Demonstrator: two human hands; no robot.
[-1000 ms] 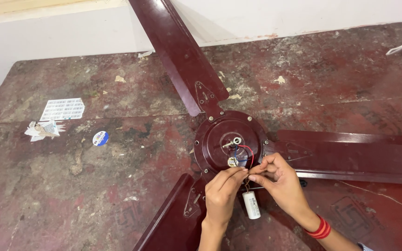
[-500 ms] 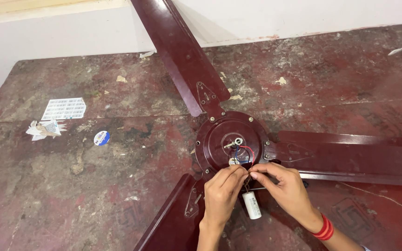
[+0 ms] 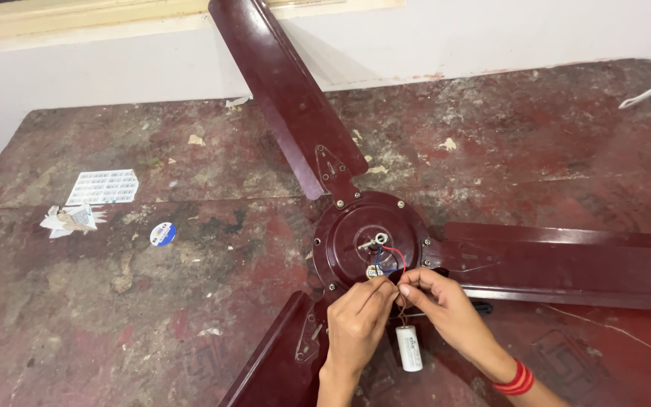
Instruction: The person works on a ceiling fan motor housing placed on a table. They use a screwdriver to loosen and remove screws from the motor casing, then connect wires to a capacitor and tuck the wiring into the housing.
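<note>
Both hands pinch thin wires at the fan motor hub [image 3: 374,243] — left hand [image 3: 357,320], right hand [image 3: 440,305]; the white capacitor [image 3: 408,348] hangs below, its joint seemingly unfinished.

Toward the counter's [image 3: 190,316] left edge lies a white rectangular sheet of small printed labels [image 3: 102,187]. Just below it sits a crumpled white paper wrapper [image 3: 69,220]. To their right, well apart, lies a small round blue-and-white sticker [image 3: 163,234]. The white cylindrical capacitor [image 3: 409,348] bears a dark printed label.
</note>
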